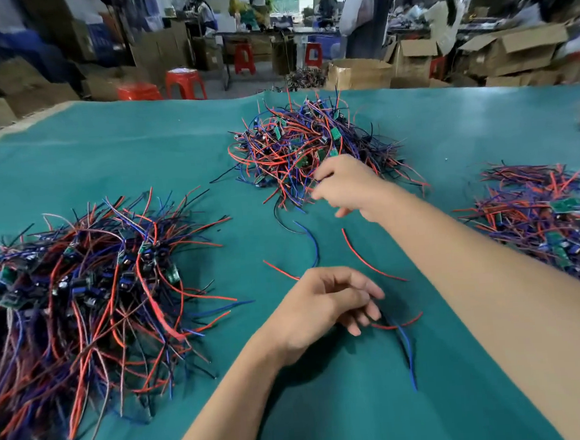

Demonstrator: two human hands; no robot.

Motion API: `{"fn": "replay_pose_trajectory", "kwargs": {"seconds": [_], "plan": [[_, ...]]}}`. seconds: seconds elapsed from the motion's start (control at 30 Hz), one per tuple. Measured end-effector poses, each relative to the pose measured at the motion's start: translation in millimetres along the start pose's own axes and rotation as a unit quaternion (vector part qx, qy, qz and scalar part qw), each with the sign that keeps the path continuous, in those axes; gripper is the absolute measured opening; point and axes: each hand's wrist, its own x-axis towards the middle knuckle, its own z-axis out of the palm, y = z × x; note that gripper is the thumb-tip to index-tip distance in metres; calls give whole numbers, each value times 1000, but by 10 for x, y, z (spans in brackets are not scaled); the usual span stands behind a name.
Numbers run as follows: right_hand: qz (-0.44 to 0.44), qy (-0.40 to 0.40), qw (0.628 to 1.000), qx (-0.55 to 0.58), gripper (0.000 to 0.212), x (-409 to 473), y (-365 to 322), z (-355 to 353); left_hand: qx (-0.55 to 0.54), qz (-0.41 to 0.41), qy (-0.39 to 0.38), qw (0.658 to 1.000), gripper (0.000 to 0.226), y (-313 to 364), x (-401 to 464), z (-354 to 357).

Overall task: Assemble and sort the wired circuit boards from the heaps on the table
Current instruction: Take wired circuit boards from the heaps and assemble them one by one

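Three heaps of small green circuit boards with red, blue and black wires lie on the teal cloth: a big left heap (91, 288), a middle heap (311, 146) farther off, and a right heap (549, 222). My right hand (348, 185) reaches into the near edge of the middle heap, thumb and curled fingers closing on its wires. My left hand (325, 303) hovers low over the cloth in front of me with curled fingers. A red and a blue wire (405, 345) run out from under its fingertips; any board in it is hidden.
Loose red and blue wires (312, 245) lie on the cloth (140, 154) between my hands. Beyond the table's far edge stand red stools (184, 84), cardboard boxes (357, 72) and other workbenches with people.
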Motion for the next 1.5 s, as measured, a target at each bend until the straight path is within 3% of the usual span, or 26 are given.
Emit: {"fn": "replay_pose_trajectory", "kwargs": {"seconds": [0.13, 0.23, 0.43, 0.57, 0.7, 0.87, 1.13, 1.2, 1.3, 1.37, 1.5], "plan": [[78, -42, 984, 154, 43, 214, 353, -11, -17, -5, 6, 1000, 20, 8, 2, -18], [73, -23, 973, 218, 43, 244, 498, -24, -22, -6, 13, 1000, 20, 11, -2, -9], [2, 2, 948, 318, 14, -211, 513, -166, -82, -10, 56, 995, 18, 5, 19, -5], [-44, -18, 959, 280, 15, -795, 605, -187, -199, -17, 132, 971, 18, 3, 87, -17], [-97, -53, 978, 174, 26, -1353, 661, -127, -269, -25, 156, 950, 39, 30, 110, -32], [-126, -108, 983, 78, 33, -1555, 711, 114, -189, -14, 135, 972, 16, 1, 69, -20], [-149, -98, 980, 90, 23, -1567, 767, 167, -162, -1, 133, 978, 20, -10, 47, -28], [-129, -50, 984, 115, 16, -1519, 805, 154, -173, 2, 134, 976, 24, -13, 49, -36], [-83, 107, 988, 70, 17, -1406, 940, 90, -182, 2, 136, 974, 23, -17, 45, -43], [-46, 137, 988, 46, 20, -1371, 996, 44, -183, 6, 136, 974, 22, -29, 44, -51], [-44, 3, 986, 162, 16, -1391, 952, 91, -193, 14, 134, 972, 22, -33, 41, -43]]}}
